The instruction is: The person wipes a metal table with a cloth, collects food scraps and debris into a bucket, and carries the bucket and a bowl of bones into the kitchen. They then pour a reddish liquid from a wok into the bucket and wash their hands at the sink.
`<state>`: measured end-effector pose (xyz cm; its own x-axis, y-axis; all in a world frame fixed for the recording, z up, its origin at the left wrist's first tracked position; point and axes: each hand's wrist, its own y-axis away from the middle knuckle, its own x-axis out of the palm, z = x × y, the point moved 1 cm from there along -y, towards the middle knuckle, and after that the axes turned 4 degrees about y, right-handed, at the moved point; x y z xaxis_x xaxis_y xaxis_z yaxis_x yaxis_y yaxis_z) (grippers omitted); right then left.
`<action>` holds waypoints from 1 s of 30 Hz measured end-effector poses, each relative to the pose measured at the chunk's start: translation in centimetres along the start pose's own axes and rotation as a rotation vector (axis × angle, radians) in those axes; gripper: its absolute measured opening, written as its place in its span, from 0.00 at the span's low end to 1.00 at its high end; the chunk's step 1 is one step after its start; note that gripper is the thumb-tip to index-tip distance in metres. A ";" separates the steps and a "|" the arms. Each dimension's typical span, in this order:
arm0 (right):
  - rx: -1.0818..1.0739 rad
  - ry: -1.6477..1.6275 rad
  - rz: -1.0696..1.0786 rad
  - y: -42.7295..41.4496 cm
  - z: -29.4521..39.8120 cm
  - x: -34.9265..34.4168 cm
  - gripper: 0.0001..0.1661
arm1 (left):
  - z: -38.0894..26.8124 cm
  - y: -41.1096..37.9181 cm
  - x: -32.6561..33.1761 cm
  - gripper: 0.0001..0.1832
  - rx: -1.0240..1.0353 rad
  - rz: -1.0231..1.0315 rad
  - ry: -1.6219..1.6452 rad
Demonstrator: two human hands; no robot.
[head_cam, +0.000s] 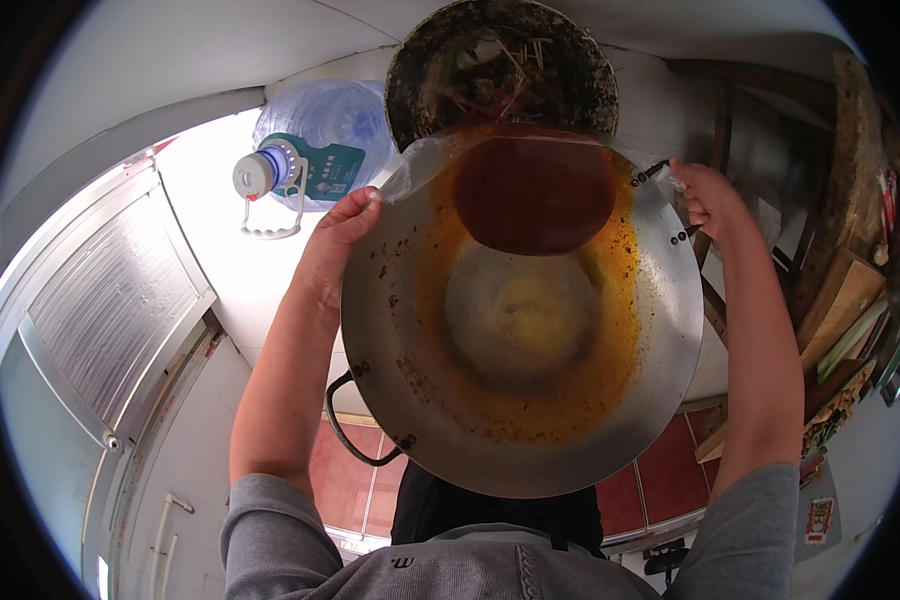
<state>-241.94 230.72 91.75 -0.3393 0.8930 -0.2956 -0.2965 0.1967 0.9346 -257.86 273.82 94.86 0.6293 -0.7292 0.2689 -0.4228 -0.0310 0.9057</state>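
A large metal wok point(390, 322) with orange oily residue and brown specks lies before me, with liquid pooled in its bottom. Between my hands, a clear plastic bag or film point(420, 166) stretches across the wok's far side. A dark red-brown mass point(534, 196) with a rounded lower edge shows at the plastic; whether it is liquid or solid I cannot tell. My left hand point(349, 217) pinches the plastic's left end between thumb and fingers. Near the wok's right handle point(651, 174), my right hand point(709, 196) is closed on the other end. The left handle point(337, 420) is free.
Behind the wok stands a blackened pot point(397, 90) holding scraps. A large clear water bottle point(322, 142) with a carry handle lies at the back left. Wooden boards point(844, 300) lean at the right. Left is a frosted panel point(112, 300); red floor tiles point(345, 472) show below.
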 end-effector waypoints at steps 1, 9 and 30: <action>0.001 0.001 0.002 0.0 0.1 0.1 0.22 | 0.0 0.0 0.0 0.07 0.000 0.016 0.016; 0.036 0.051 -0.011 -0.3 0.4 -0.1 0.21 | 0.4 0.1 0.2 0.07 -0.023 -0.025 0.016; 0.133 0.102 -0.014 -0.6 0.9 -0.5 0.16 | 0.5 -0.1 0.2 0.07 -0.067 0.013 0.121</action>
<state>-240.78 230.50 91.53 -0.4269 0.8455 -0.3209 -0.1830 0.2667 0.9462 -258.03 273.29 94.66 0.6998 -0.6411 0.3151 -0.3896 0.0271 0.9206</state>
